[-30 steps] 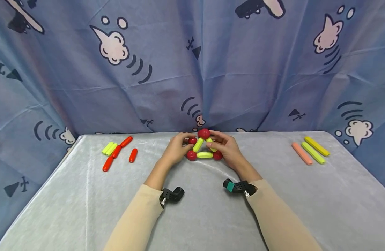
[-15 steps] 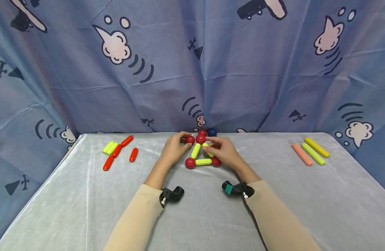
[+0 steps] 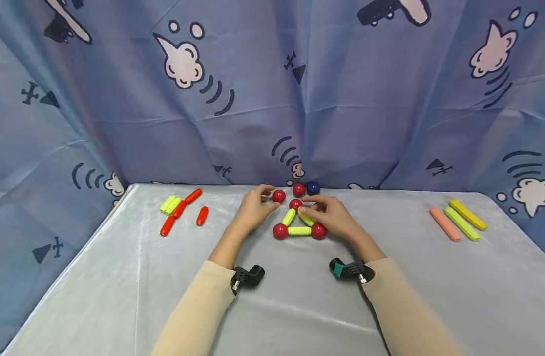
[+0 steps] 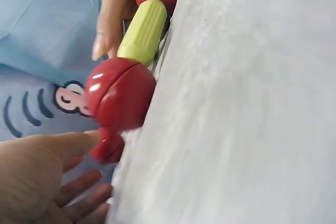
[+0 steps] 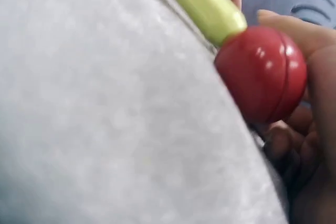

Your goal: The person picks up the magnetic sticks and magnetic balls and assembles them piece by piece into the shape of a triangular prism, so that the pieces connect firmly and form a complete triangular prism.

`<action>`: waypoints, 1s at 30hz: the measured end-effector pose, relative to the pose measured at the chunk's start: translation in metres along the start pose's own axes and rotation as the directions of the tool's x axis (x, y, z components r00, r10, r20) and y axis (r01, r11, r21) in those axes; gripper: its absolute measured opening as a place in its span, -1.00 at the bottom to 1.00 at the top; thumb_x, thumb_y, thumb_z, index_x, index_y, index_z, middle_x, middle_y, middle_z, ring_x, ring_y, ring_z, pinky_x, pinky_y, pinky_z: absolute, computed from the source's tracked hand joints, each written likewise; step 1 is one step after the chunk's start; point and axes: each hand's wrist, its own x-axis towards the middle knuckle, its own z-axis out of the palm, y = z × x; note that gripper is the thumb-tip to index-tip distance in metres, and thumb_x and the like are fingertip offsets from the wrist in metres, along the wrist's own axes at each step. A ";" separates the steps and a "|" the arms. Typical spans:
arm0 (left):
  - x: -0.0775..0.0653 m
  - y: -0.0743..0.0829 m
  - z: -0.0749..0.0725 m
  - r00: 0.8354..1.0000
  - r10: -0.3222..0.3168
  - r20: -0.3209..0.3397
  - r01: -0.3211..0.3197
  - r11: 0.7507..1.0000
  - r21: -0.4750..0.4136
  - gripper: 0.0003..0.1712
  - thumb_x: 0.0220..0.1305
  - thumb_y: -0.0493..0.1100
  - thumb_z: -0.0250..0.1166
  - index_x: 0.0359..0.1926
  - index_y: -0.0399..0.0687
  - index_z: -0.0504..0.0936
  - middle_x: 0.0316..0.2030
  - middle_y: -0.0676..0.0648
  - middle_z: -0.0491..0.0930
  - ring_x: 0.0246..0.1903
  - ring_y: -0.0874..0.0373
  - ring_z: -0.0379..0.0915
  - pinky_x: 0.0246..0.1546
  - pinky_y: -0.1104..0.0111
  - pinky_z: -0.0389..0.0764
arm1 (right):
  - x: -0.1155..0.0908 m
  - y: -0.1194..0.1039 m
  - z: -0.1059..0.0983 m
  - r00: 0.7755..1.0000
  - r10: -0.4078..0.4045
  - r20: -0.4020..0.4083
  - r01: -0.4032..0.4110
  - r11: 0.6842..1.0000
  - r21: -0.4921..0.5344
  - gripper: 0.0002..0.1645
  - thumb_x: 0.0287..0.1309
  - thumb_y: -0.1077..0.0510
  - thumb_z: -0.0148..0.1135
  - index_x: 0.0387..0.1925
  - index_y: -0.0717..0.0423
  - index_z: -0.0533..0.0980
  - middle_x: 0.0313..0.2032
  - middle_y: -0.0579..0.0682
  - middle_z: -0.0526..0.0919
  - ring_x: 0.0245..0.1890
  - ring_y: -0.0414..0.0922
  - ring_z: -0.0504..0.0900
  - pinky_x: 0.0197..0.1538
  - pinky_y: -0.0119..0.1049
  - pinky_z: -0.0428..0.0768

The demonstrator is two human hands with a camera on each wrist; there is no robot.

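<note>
A triangle of red balls and yellow-green rods lies on the table in the head view; its front rod joins a left ball and a right ball. At its far corner is another red ball. My right hand has thumb and index finger about the triangle's right rod, partly covering it. Just left of the triangle, my left hand is beside a loose red ball, its fingers loosely bent and apart from it. The left wrist view shows the left corner ball up close.
Behind the triangle sit a red ball and a dark blue ball by the table's back edge. Red rods and short yellow-green rods lie left. Longer orange, lime and yellow rods lie right. A patterned curtain hangs behind.
The triangle's top ball has come down, uncovering the red and blue balls behind. My left hand has drawn slightly away from the loose red ball. The head view has shifted a little.
</note>
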 end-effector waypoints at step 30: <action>-0.039 -0.050 -0.114 0.940 -0.340 0.035 0.301 0.873 0.384 -0.55 0.20 -0.24 0.29 0.14 -0.21 0.61 0.04 -0.26 0.66 -0.03 -0.09 0.56 0.03 0.09 0.55 | 0.000 0.009 0.001 0.999 -0.045 -0.016 0.047 0.993 0.109 -0.44 0.29 -0.03 0.33 0.29 -0.03 0.55 -0.08 0.14 0.72 -0.16 -0.03 0.58 -0.06 -0.28 0.52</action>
